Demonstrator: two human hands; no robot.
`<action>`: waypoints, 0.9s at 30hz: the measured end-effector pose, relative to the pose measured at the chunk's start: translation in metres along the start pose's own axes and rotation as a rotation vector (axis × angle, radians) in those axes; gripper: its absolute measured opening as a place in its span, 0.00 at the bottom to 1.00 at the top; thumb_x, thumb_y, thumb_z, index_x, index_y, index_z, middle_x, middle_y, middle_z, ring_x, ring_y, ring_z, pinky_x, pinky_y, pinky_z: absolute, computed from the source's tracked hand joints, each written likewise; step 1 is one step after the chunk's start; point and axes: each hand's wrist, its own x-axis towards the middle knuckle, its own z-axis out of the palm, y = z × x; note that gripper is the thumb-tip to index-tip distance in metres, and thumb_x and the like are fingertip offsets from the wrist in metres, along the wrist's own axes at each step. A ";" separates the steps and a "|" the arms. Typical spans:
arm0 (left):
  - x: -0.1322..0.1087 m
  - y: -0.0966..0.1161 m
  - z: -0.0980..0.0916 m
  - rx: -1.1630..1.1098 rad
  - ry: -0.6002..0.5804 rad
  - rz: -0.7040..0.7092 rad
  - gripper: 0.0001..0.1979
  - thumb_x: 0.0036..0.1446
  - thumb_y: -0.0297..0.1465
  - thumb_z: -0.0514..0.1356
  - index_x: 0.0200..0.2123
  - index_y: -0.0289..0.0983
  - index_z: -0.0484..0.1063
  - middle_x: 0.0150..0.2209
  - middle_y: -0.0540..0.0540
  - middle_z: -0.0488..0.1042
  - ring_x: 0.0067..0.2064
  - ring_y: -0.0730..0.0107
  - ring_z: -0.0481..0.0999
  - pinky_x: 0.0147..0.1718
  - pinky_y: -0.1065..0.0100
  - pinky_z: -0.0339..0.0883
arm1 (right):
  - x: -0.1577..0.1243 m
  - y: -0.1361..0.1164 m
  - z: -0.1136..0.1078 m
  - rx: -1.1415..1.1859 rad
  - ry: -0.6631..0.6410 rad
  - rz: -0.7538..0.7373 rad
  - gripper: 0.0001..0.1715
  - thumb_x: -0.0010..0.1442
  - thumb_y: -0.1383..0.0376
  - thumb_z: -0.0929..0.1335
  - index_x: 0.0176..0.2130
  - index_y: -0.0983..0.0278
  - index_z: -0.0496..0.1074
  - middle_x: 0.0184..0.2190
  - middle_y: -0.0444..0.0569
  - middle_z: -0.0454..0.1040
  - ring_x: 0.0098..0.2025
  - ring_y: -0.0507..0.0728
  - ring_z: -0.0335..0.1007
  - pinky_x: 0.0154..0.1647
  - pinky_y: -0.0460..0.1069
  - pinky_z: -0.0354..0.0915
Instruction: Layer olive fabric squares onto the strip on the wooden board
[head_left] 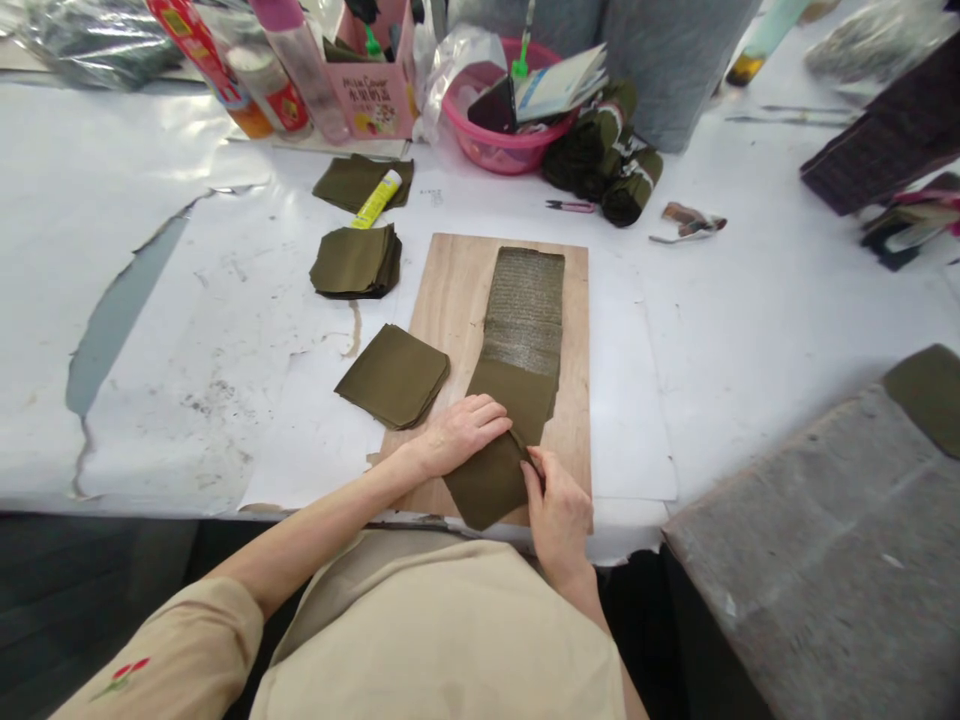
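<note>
A dark olive fabric piece [491,485] lies at the near end of the wooden board [574,400], its far edge slightly raised. My left hand [469,432] holds the upper left of that edge with fingers closed, thumb hidden. At the right corner, my right hand [559,500] pinches the same piece between thumb and fingers. Just beyond, an overlapping row of olive pieces [525,300] runs up the board, with rough, shiny-streaked strips at the far part and a smooth piece nearest me. To the left, a stack of olive fabric pieces [394,375] overlaps the board's edge.
Further left are another fabric stack [352,262] and a yellow glue stick [377,200] resting on more pieces. Behind stand a pink basin [487,150], a pink box [375,100] and yarn bundles [634,185]. Thread snips [570,206] lie nearby. A grey padded surface [825,540] is at right.
</note>
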 end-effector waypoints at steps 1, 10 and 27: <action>0.000 -0.001 -0.001 0.001 0.002 0.006 0.14 0.69 0.28 0.47 0.45 0.33 0.72 0.44 0.40 0.74 0.47 0.65 0.71 0.47 0.63 0.70 | 0.000 0.000 0.000 -0.005 -0.005 -0.002 0.18 0.69 0.58 0.59 0.49 0.59 0.73 0.42 0.48 0.80 0.39 0.58 0.78 0.38 0.50 0.67; -0.004 -0.003 -0.001 0.045 -0.011 0.052 0.14 0.69 0.28 0.48 0.51 0.35 0.70 0.45 0.40 0.74 0.48 0.64 0.72 0.47 0.62 0.69 | 0.001 0.005 -0.001 -0.020 -0.038 -0.045 0.19 0.69 0.60 0.59 0.54 0.59 0.71 0.48 0.48 0.78 0.43 0.57 0.78 0.42 0.50 0.69; -0.006 0.000 -0.003 0.128 -0.042 0.059 0.13 0.69 0.26 0.49 0.51 0.36 0.70 0.47 0.40 0.73 0.49 0.63 0.72 0.46 0.62 0.69 | 0.001 0.007 -0.002 -0.053 -0.045 -0.089 0.21 0.69 0.60 0.59 0.57 0.55 0.69 0.48 0.47 0.78 0.40 0.57 0.78 0.39 0.49 0.69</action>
